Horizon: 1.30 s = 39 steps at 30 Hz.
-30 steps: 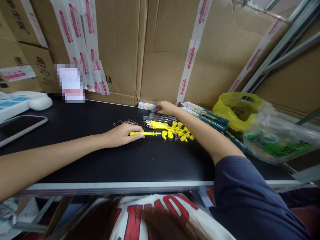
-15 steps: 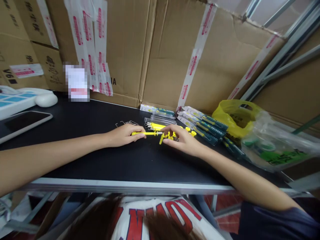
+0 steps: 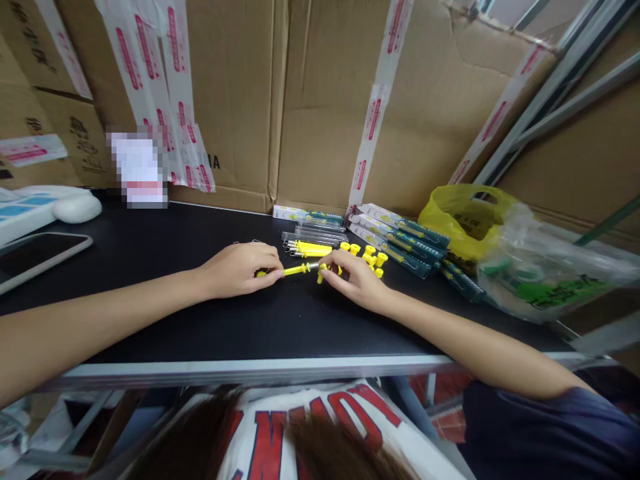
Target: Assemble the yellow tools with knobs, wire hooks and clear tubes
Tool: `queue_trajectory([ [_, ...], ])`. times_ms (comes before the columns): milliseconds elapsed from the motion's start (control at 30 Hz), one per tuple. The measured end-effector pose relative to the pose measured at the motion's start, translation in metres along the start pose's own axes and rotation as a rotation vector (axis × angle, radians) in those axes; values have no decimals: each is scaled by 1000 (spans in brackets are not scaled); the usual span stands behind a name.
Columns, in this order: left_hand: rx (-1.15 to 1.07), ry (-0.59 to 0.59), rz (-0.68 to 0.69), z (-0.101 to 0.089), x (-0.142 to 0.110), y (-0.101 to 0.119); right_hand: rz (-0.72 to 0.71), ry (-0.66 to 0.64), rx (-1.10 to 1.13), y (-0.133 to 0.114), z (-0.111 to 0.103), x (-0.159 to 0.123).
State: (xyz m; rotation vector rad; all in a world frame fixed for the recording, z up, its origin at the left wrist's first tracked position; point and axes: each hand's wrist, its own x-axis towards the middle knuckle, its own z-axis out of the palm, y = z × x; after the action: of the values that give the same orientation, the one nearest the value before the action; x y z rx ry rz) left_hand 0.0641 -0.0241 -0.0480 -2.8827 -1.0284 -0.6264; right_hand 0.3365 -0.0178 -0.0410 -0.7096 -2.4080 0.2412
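My left hand point(image 3: 243, 272) is closed round one end of a slim yellow plastic rod with a metal tip point(image 3: 295, 271), which points right. At that tip, my right hand point(image 3: 359, 280) pinches a small yellow plastic piece point(image 3: 321, 275) between thumb and fingers. Whether the piece is joined to the tip I cannot tell. Just behind the hands lie several similar yellow rods point(image 3: 311, 249) with metal ends. Small yellow caps point(image 3: 381, 259) are scattered beside my right hand, some partly hidden by it. Bent metal wires point(image 3: 255, 241) show a little behind my left hand.
Clear plastic tubes point(image 3: 320, 235) and printed slim packs point(image 3: 400, 237) lie toward the cardboard wall point(image 3: 325, 133). A yellow bag point(image 3: 460, 217) and a clear plastic bag point(image 3: 555, 273) are at right. A phone point(image 3: 43, 257) and white power strip point(image 3: 30, 210) are at left.
My right fingers have closed in on the small yellow piece at the rod's tip. The rod is tilted slightly more. The whole view has shifted a little.
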Motion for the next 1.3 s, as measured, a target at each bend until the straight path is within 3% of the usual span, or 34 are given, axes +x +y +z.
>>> queue_trajectory([
  [533, -388, -4, -74, 13, 6, 28, -143, -16, -97, -7, 12, 0],
  [1033, -362, 108, -40, 6, 5, 34, -191, -14, -244, -9, 6, -1],
  [1300, -392, 92, -35, 8, 5, 33, -305, -63, -507, -11, 4, -1],
])
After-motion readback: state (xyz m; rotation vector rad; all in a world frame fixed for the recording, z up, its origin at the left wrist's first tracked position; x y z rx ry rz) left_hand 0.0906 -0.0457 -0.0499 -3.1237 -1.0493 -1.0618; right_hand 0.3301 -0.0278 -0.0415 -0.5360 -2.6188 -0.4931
